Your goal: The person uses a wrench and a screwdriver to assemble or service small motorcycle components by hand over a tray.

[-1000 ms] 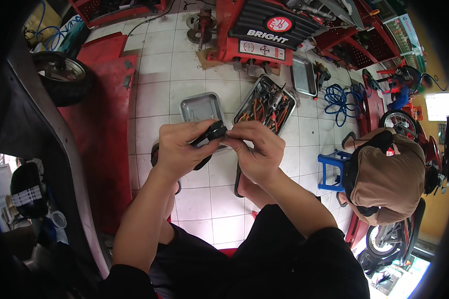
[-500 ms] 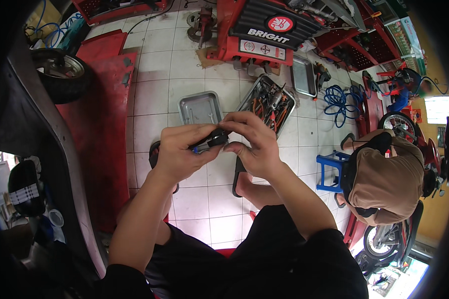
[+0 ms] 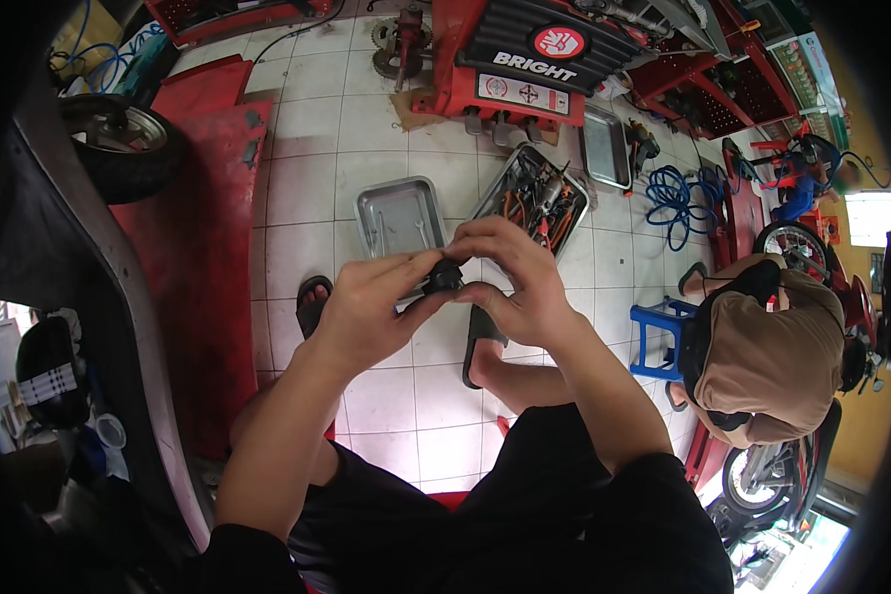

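Between my two hands, in front of my knees, is a small black part (image 3: 445, 277), roundish at its upper end; its exact kind I cannot make out. My left hand (image 3: 371, 305) pinches it from the left with thumb and fingers. From the right, my right hand (image 3: 523, 290) closes on it too, fingertips on top and thumb below. Past my hands, a grey metal tray (image 3: 368, 220) with wrenches (image 3: 423, 235) lies on the tiled floor. To its right stands a second tray (image 3: 581, 211) filled with tools (image 3: 544, 198).
A red lift platform (image 3: 203, 277) runs along my left, with a wheel (image 3: 119, 144) at its far end. Blue hose (image 3: 675, 203) is coiled on the right. A person in a brown shirt (image 3: 762, 342) crouches beside a blue stool (image 3: 660, 337) and motorcycles. Ahead stands a red-and-black tool stand (image 3: 544, 59).
The black part has turned in my hands, and its blue bit no longer shows. My left hand has shifted slightly right and rolled, with its fingers straighter.
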{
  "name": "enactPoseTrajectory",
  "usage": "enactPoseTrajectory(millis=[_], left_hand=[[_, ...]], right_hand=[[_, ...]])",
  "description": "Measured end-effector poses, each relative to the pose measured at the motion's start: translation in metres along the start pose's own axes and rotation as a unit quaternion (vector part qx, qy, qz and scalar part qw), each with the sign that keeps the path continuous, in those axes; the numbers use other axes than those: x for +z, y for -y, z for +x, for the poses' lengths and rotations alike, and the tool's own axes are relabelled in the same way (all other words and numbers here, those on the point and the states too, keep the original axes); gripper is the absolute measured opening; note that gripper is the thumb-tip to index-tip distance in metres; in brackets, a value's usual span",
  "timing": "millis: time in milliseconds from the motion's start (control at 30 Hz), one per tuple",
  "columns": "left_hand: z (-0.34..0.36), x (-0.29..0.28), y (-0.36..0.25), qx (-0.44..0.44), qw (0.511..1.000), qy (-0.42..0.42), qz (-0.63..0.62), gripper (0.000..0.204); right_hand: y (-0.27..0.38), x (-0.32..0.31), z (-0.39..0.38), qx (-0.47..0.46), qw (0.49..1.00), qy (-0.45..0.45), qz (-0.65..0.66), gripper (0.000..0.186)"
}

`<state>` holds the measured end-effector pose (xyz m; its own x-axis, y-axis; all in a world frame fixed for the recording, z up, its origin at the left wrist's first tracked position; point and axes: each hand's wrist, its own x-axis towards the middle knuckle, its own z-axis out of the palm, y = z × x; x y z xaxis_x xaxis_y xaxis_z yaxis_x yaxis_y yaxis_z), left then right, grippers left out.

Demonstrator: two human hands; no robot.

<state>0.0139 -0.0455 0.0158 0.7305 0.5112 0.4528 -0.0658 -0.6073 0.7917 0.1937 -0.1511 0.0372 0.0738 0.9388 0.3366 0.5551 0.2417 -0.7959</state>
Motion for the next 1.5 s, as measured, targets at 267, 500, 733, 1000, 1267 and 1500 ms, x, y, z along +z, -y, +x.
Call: enactPoseTrajectory(millis=[267,500,733,1000,1267,1500], left_hand=[[-0.002,0.001,-0.006,0.017,1.000,0.020,0.004,0.047],[-0.002,0.008,-0.010,0.003,1.000,0.009,-0.002,0.046],[-0.005,0.008,0.002,-0.019,0.999,0.007,-0.027,0.050],[-0.006,0.014,-0.006,-0.141,0.982,-0.003,-0.122,0.048],[-0.005,0.009,-0.010,-0.053,0.998,-0.020,-0.038,0.042],[-0.003,0.012,-0.018,0.032,0.997,-0.068,0.011,0.043]], right_hand=[[0.000,-0.003,-0.002,-0.030,0.999,-0.002,-0.030,0.045],[0.001,-0.002,-0.006,-0.005,1.000,-0.017,-0.006,0.044],[0.000,0.001,-0.005,0.014,1.000,0.019,-0.011,0.044],[-0.003,-0.003,-0.008,0.025,0.998,0.049,0.006,0.047],[0.000,0.001,-0.007,-0.017,0.999,0.033,-0.001,0.050],[0.004,0.008,-0.014,-0.029,0.999,-0.006,-0.029,0.049]])
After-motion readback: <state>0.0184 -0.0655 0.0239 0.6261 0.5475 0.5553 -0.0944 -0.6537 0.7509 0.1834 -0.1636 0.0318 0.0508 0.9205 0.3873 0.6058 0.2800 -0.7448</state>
